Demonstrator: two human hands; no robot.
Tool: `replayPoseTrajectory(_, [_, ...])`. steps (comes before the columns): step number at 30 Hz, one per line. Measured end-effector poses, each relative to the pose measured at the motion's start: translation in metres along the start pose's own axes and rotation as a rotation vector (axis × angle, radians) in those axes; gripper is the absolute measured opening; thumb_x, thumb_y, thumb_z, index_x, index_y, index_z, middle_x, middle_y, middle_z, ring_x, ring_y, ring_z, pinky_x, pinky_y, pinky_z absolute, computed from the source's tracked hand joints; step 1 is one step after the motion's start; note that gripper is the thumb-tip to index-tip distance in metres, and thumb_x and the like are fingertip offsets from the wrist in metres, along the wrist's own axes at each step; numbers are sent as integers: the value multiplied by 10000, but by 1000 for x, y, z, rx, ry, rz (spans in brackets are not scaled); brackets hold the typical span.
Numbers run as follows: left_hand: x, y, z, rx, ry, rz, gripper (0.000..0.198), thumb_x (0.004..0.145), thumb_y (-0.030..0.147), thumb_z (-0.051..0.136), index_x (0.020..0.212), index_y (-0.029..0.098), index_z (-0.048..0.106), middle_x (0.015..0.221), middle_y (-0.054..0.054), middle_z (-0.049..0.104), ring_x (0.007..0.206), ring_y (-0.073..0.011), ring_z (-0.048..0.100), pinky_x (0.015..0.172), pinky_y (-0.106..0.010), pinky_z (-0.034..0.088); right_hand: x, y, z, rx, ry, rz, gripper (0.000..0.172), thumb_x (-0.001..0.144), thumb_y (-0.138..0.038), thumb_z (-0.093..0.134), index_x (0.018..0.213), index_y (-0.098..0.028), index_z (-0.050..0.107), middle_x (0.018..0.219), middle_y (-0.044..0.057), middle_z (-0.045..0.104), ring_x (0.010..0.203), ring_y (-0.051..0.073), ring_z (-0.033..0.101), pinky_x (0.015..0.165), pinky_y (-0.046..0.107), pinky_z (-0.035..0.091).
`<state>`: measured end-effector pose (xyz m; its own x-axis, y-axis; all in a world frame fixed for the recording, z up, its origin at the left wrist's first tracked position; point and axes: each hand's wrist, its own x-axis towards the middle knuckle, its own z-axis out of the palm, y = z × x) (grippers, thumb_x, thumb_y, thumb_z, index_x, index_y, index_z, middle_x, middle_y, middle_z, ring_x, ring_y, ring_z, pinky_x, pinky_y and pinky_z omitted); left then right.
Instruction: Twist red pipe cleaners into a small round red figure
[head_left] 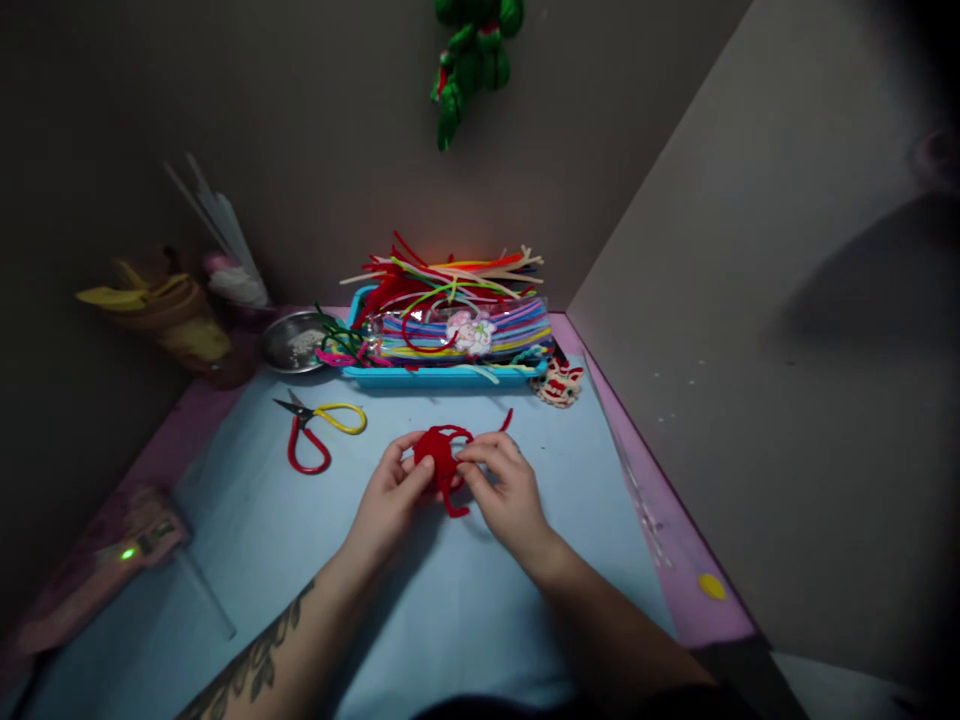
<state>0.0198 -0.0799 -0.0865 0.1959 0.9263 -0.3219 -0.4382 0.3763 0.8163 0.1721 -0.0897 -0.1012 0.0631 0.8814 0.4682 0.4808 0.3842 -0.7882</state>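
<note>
Above the middle of the blue table cover, my left hand (396,482) holds a red pipe-cleaner piece (436,452), its thumb pressed on the front face. The piece has a dense flat body with loops and loose ends sticking out below and to the upper right. My right hand (501,485) pinches the right side of this piece between thumb and forefinger. Left of my hands lie scissors (301,412) with one red and one yellow handle, blades apart.
A blue tray (450,377) of colourful pipe cleaners (465,270) stands at the back, beside a metal bowl (289,345). A glue gun (150,545) with a green light lies at left. A cream-and-red figure (559,383) sits at the tray's right corner. Walls rise behind and right.
</note>
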Motion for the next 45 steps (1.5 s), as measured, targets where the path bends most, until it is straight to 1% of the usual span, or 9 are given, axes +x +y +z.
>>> replayPoseTrajectory(3, [-1,-1,-1,3,3,-12,498,708,369,781,1108,215,527,820,-50,709,664,-187,676,542,-240,481,0,0,1,-9,-3,8,132,846,-182,602,878,-250,711,880,32,624,857,177,617,782,324,517])
replayPoseTrajectory(8, [-2,0,0,28,8,-40,491,710,363,782,1104,214,530,846,-57,718,702,-190,684,572,-253,511,0,-1,2,4,28,46,130,830,-174,613,860,-253,712,870,32,613,841,173,619,762,313,523])
replayPoseTrajectory(12, [-3,1,0,33,13,-57,490,705,344,791,1102,205,538,851,-54,718,710,-171,676,590,-246,515,0,-3,3,10,55,99,108,810,-163,627,815,-241,702,846,23,607,807,162,615,721,290,521])
replayPoseTrajectory(18, [-2,0,2,27,23,-50,514,690,338,806,1105,190,541,834,-50,714,687,-149,655,599,-241,506,-2,-3,3,-44,50,75,111,827,-167,611,798,-239,690,843,24,633,836,181,607,772,322,504])
replayPoseTrajectory(26, [0,-3,0,-4,-18,-31,522,677,324,818,1087,174,531,818,-46,718,612,-119,633,608,-230,483,-7,-5,10,83,54,176,129,846,-195,595,832,-238,717,849,28,634,834,168,606,751,294,502])
replayPoseTrajectory(31, [2,-5,-2,-19,-18,-15,534,670,308,824,1094,179,527,857,-53,728,704,-143,665,682,-250,495,-7,-5,12,122,47,290,91,805,-224,642,819,-245,730,1005,47,596,983,191,590,880,338,487])
replayPoseTrajectory(36, [2,-8,-5,-13,-24,8,525,674,295,822,1099,184,535,870,-50,734,744,-136,663,731,-250,483,-6,-6,12,102,59,301,78,783,-225,643,753,-247,711,1079,52,578,1046,223,556,925,383,464])
replayPoseTrajectory(40, [4,-10,-7,29,-31,23,519,683,307,814,1108,185,540,877,-53,731,739,-137,654,711,-251,478,-6,-6,11,84,33,318,84,779,-227,620,726,-231,684,1111,56,575,1056,236,548,965,418,431])
replayPoseTrajectory(45, [6,-10,-8,105,27,78,516,658,319,828,1089,172,584,948,-66,715,803,-147,648,704,-245,485,-5,-4,10,36,-2,313,104,773,-237,614,691,-225,677,1217,70,557,1160,266,492,1028,451,376])
